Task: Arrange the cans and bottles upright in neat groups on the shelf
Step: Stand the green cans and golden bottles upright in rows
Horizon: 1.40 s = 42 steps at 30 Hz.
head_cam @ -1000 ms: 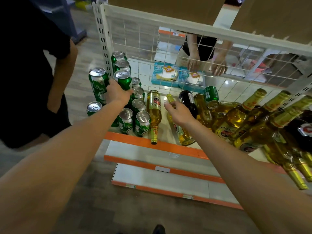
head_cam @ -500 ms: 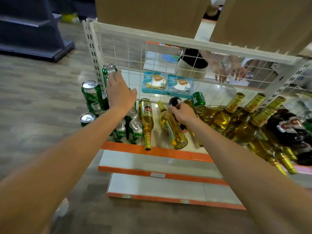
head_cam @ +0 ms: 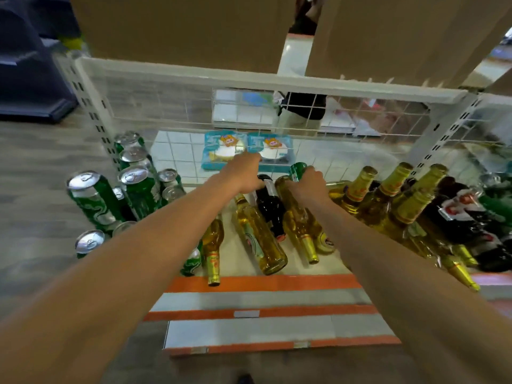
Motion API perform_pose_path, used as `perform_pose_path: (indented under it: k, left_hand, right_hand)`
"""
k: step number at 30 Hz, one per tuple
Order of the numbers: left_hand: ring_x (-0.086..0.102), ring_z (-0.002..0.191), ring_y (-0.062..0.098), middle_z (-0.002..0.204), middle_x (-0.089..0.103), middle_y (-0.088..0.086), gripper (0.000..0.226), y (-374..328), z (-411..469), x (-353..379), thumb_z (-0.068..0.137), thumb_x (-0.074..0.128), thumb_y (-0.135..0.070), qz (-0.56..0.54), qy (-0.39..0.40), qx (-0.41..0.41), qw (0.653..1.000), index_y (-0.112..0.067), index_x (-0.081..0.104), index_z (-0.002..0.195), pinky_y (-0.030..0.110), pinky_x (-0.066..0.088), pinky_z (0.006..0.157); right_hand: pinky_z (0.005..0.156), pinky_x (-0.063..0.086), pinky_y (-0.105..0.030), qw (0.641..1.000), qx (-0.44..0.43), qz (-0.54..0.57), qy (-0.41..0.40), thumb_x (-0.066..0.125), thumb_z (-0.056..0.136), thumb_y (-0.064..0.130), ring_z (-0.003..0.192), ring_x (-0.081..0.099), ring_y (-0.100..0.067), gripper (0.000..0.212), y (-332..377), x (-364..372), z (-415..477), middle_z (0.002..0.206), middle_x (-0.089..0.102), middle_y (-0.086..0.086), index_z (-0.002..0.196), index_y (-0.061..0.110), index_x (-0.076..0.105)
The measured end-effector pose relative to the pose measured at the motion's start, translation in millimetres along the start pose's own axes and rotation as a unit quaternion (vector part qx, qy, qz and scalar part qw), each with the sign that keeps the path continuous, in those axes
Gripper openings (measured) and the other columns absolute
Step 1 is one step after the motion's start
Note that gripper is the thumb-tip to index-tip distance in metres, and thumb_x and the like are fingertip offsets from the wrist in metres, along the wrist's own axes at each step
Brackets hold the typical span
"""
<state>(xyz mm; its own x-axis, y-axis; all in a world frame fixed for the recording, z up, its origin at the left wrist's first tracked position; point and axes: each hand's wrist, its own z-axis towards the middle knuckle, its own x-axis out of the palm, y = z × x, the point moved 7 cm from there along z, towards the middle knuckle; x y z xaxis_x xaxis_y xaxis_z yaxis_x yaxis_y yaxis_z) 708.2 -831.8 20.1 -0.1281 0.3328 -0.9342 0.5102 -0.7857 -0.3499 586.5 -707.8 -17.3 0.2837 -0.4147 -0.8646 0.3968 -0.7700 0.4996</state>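
Several green cans [head_cam: 138, 187] stand upright at the left end of the shelf [head_cam: 263, 282]. Amber glass bottles [head_cam: 260, 239] and one dark bottle [head_cam: 270, 206] lie on their sides in the middle. My right hand [head_cam: 309, 185] grips a green can [head_cam: 297, 169] above the lying bottles. My left hand [head_cam: 243, 173] reaches over the far ends of the amber and dark bottles, fingers bent down; what it holds is hidden. More amber bottles [head_cam: 374, 200] lean in a heap at the right.
A white wire mesh panel [head_cam: 166, 112] closes the shelf's back. Two blue packets [head_cam: 249, 148] lie beyond it, where another person [head_cam: 302, 106] stands. Dark bottles [head_cam: 457, 212] pile at the far right. Two lower shelves [head_cam: 249, 328] jut out below.
My left hand left the green cans and moved right to the middle bottles. My right hand went from the dark bottle to the green can behind it.
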Motion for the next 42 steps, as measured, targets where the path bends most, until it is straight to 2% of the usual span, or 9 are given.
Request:
perform_pose_path:
  k: [5,11,16,21,29,34,36,39,42]
  left_hand:
    - [0.047,0.125,0.033,0.137,0.047,0.017,0.068,-20,57,25,0.087,0.071,-0.032,0.046,0.035,0.013,0.998,-0.011,0.04,0.143,0.046,0.045,0.101]
    - [0.048,0.123,0.033,0.136,0.047,0.015,0.064,-28,97,49,0.086,0.07,-0.027,0.05,0.066,0.026,0.996,-0.011,0.041,0.141,0.046,0.046,0.098]
    - [0.05,0.123,0.032,0.14,0.048,0.015,0.064,-26,105,59,0.085,0.072,-0.024,0.042,0.063,0.031,0.997,-0.012,0.042,0.141,0.043,0.047,0.097]
    - [0.043,0.13,0.034,0.147,0.04,0.016,0.072,-16,91,53,0.088,0.071,-0.026,0.035,0.064,0.033,0.997,-0.016,0.034,0.149,0.043,0.043,0.098]
    - [0.048,0.125,0.032,0.141,0.046,0.014,0.073,8,24,7,0.086,0.073,-0.032,0.036,0.032,0.015,0.999,-0.015,0.037,0.147,0.041,0.045,0.096]
    - [0.049,0.127,0.03,0.142,0.047,0.012,0.077,23,-34,-27,0.084,0.075,-0.034,0.01,-0.001,0.005,1.0,-0.015,0.037,0.147,0.04,0.044,0.098]
    - [0.047,0.129,0.029,0.145,0.046,0.011,0.077,30,-60,-39,0.083,0.076,-0.034,-0.003,-0.014,0.001,1.0,-0.013,0.037,0.147,0.039,0.042,0.1]
    - [0.046,0.132,0.028,0.147,0.046,0.01,0.081,46,-96,-55,0.081,0.078,-0.036,-0.033,-0.04,-0.012,0.999,-0.014,0.037,0.148,0.037,0.041,0.103]
    - [0.049,0.129,0.028,0.142,0.05,0.009,0.083,67,-132,-71,0.077,0.082,-0.038,-0.085,-0.065,-0.03,0.994,-0.014,0.041,0.144,0.036,0.043,0.099]
  right_hand:
    - [0.094,0.051,-0.04,0.999,0.033,-0.023,-0.017,0.068,0.087,0.044,0.117,0.054,-0.03,0.065,-17,13,38,0.127,0.052,-0.013,0.137,0.01,0.041]
    - [0.1,0.048,-0.046,0.994,0.099,0.036,0.003,0.069,0.086,0.042,0.123,0.048,-0.032,0.07,-36,41,65,0.134,0.046,-0.015,0.139,0.009,0.036]
    - [0.1,0.046,-0.045,0.992,0.123,0.025,-0.022,0.069,0.087,0.043,0.12,0.05,-0.031,0.066,-46,50,64,0.129,0.049,-0.014,0.134,0.009,0.039]
    - [0.092,0.052,-0.045,0.983,0.151,0.078,-0.067,0.077,0.079,0.041,0.109,0.056,-0.029,0.064,-43,36,53,0.119,0.057,-0.011,0.125,0.01,0.046]
    - [0.087,0.053,-0.046,0.989,0.047,0.084,-0.109,0.076,0.074,0.047,0.098,0.059,-0.026,0.063,-7,-8,1,0.106,0.059,-0.005,0.117,0.014,0.046]
    - [0.094,0.043,-0.042,0.993,-0.02,0.072,-0.091,0.073,0.075,0.05,0.109,0.058,-0.029,0.068,44,-30,-47,0.117,0.061,-0.007,0.125,0.012,0.046]
    - [0.097,0.045,-0.043,0.991,-0.046,0.097,-0.079,0.074,0.074,0.052,0.112,0.059,-0.029,0.072,71,-35,-72,0.121,0.061,-0.007,0.127,0.012,0.046]
    - [0.094,0.048,-0.039,0.983,-0.09,0.143,-0.071,0.076,0.069,0.05,0.11,0.061,-0.026,0.072,112,-38,-109,0.119,0.063,-0.005,0.125,0.014,0.049]
    - [0.09,0.048,-0.037,0.976,-0.145,0.155,-0.053,0.076,0.071,0.051,0.106,0.06,-0.023,0.068,154,-37,-146,0.113,0.061,-0.002,0.122,0.014,0.051]
